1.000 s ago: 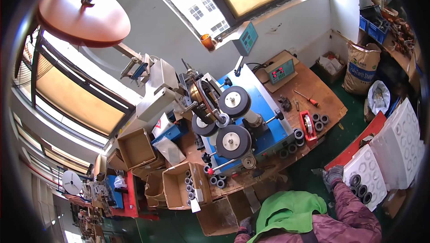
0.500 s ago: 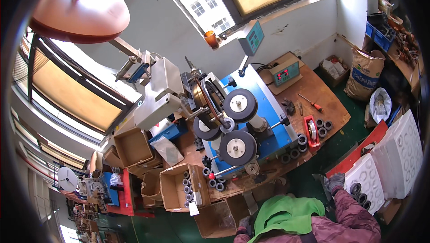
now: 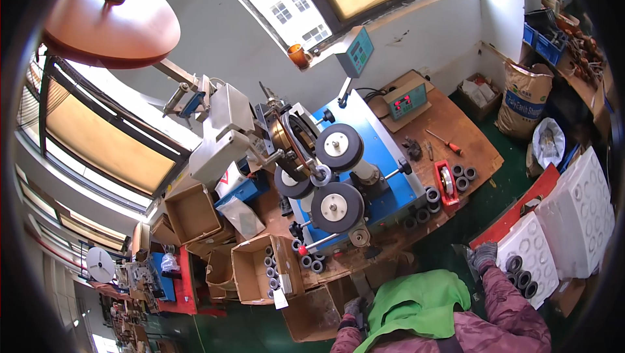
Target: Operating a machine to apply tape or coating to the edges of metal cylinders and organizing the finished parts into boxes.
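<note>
While the right hand (image 3: pixel 484 255), in a grey glove, stays beside the left edge of the white moulded tray (image 3: pixel 530 239), the grey-gloved left hand (image 3: pixel 353 307) has shifted slightly forward beside the open brown cardboard box (image 3: pixel 309 317). The dark grey cylindrical rings (image 3: pixel 523 279) remain clustered on the tray; their arrangement appears unaffected. Whether either hand's fingers are clenched, released or grasping cannot be determined. Ahead, a blue machine with black rollers (image 3: pixel 390 197) occupies the brown wooden tabletop (image 3: pixel 465 128). A taller white moulded stack (image 3: pixel 579 223) would likely restrict access from the tray's right.
</note>
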The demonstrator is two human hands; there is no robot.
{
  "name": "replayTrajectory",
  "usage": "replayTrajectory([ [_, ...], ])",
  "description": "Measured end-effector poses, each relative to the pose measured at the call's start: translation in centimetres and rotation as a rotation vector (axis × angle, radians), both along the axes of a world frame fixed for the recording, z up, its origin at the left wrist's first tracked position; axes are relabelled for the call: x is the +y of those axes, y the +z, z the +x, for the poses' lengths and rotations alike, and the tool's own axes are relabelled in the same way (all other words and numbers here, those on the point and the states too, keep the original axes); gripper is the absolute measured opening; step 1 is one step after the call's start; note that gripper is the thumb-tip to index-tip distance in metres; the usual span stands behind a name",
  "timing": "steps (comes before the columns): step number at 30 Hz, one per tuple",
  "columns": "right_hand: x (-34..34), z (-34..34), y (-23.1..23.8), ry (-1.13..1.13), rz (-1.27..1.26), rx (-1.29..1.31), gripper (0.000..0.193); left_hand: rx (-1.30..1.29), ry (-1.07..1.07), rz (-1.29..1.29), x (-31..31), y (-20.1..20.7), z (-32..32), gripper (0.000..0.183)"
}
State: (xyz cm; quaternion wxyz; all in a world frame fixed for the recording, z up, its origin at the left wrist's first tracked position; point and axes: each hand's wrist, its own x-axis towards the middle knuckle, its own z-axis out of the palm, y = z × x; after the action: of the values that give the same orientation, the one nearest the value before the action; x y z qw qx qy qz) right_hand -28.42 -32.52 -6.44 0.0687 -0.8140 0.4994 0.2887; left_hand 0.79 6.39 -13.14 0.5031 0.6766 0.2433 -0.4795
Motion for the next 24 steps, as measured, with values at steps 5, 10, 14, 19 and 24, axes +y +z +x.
replayTrajectory([
  [5, -0.2, 0.4, 0.7, 0.01, 0.043, 0.045, 0.047, -0.166, -0.355, 0.15, 4.8, -5.2, -1.7, 0.028],
  [10, -0.8, -0.6, 1.1, 0.031, -0.01, 0.018, 0.042, -0.677, -1.193, 0.102, 7.9, -2.5, -4.3, 0.043],
  [14, -1.1, 0.7, 1.2, -0.013, -0.041, -0.015, 0.037, -0.085, -0.366, 0.274, 5.3, 2.6, -6.0, 0.028],
  [19, -0.4, 3.4, 1.7, 0.041, 0.005, -0.07, 0.037, -0.102, -0.224, 0.2, 12.2, -2.5, -4.8, 0.018],
  [24, -0.7, 1.6, 1.8, -0.009, 0.087, 0.03, 0.04, -0.02, -0.016, 0.186, 6.5, -3.4, -3.5, 0.018],
])
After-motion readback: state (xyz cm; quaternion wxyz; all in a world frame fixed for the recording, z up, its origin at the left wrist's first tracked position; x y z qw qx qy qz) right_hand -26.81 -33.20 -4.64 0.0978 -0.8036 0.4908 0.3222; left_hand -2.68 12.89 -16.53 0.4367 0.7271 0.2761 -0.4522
